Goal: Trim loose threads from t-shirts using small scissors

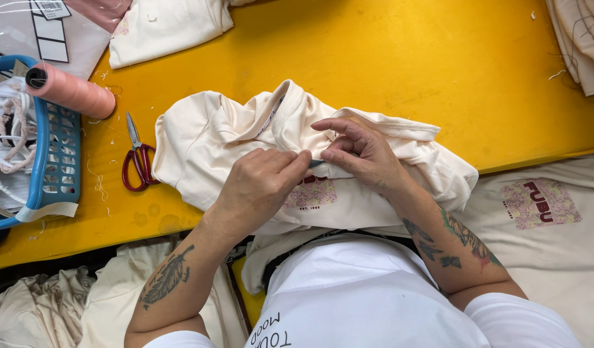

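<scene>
A cream T-shirt [207, 138] with a pink printed patch lies crumpled on the yellow table [387, 58] in front of me. My left hand [261, 183] is closed around a small dark tool whose tip [316, 164] pokes out toward the fabric. My right hand [361, 151] presses on the shirt just beside that tip, pinching a fold with thumb and fingers. Both hands meet near the shirt's middle, below the collar.
Red-handled scissors [137, 164] lie left of the shirt. A pink thread cone [71, 90] rests on a blue basket [58, 161] at the left edge. More cream garments lie at the top [168, 26], top right [584, 38], right [542, 212] and lower left [58, 299].
</scene>
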